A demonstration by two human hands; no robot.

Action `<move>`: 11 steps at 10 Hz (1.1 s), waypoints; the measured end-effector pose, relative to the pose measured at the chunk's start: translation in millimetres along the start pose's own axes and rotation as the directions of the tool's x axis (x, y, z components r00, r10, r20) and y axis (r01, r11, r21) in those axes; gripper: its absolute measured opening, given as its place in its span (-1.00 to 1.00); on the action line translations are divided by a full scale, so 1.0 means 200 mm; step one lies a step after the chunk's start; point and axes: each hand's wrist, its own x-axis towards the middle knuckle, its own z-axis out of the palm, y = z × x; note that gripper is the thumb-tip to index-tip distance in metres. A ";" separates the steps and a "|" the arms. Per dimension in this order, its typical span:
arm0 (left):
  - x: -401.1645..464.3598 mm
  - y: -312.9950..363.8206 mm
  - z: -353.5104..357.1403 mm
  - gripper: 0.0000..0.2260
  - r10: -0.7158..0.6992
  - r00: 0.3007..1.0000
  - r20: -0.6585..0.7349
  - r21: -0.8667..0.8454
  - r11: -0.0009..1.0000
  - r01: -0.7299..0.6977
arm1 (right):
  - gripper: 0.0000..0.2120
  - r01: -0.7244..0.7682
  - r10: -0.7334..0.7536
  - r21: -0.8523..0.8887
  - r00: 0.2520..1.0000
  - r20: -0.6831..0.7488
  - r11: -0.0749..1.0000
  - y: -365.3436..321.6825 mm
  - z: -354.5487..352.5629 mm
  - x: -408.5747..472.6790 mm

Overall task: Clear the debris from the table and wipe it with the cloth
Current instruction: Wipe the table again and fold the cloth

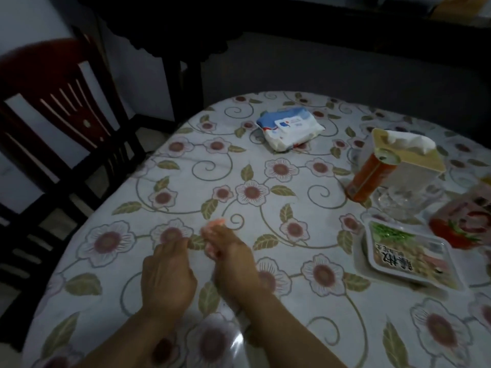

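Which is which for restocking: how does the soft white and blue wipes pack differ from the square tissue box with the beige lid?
The soft white and blue wipes pack lies flat, its flap closed; the square tissue box with the beige lid stands taller, white tissue poking out on top. The pack sits alone; the box is crowded by an orange can. Both rest on the floral tablecloth.

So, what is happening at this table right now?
A person works with both bare hands near the front of the flowered table. The right hand has some pale pink scraps in its grip, and the left hand rests beside it, fingers curled on the cloth cover. A wipes pack, tissue box, orange can and food tray remain on the table.
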 end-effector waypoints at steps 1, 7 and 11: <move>0.09 0.02 0.04 -0.59 -0.005 0.999 -0.036 -0.034 0.999 0.004 | -0.68 0.060 -0.060 0.035 0.998 -0.014 0.998 0.12 -0.13 0.10; 0.50 0.20 0.15 -0.72 0.161 0.962 -0.220 -0.021 0.985 -0.169 | -0.59 0.125 -0.125 -0.097 0.992 0.006 0.987 0.32 -0.12 0.69; 0.60 -0.03 0.12 -0.63 0.019 0.947 -0.320 -0.087 0.995 -0.049 | -0.62 -0.396 0.357 -0.010 0.839 -0.411 0.918 0.53 -0.15 1.05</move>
